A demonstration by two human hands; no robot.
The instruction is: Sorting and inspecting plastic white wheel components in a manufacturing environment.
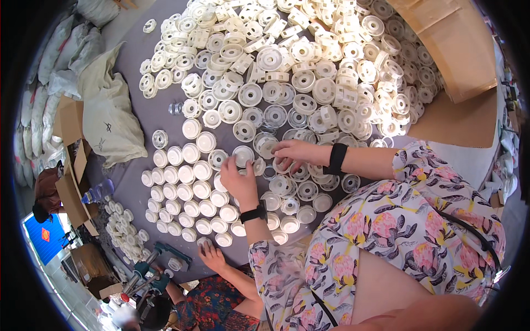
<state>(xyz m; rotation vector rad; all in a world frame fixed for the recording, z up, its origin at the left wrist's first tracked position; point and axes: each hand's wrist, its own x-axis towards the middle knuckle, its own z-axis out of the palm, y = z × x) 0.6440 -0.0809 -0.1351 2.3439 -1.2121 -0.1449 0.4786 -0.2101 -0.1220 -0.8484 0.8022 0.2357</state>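
Observation:
My left hand [238,179] has its fingers curled around the rim of a round white plastic cap [243,156], just beyond the standing rows. To its right, my right hand [295,153] reaches in with its fingers loosely bent and apart. Its fingertips are at the edge of another round white plastic piece [266,145], and I see no firm grip there. Rows of white caps [186,175] stand neatly to the left of my left hand. Loose ring-shaped white parts [284,186] lie under and around my right hand.
A big heap of white plastic rings [309,49] covers the far side of the grey table [130,33]. Cardboard [452,49] edges it at right. At lower left, a co-worker's hand [212,256] touches a cap beside a green hand press [144,268]. White sacks [107,110] stand left.

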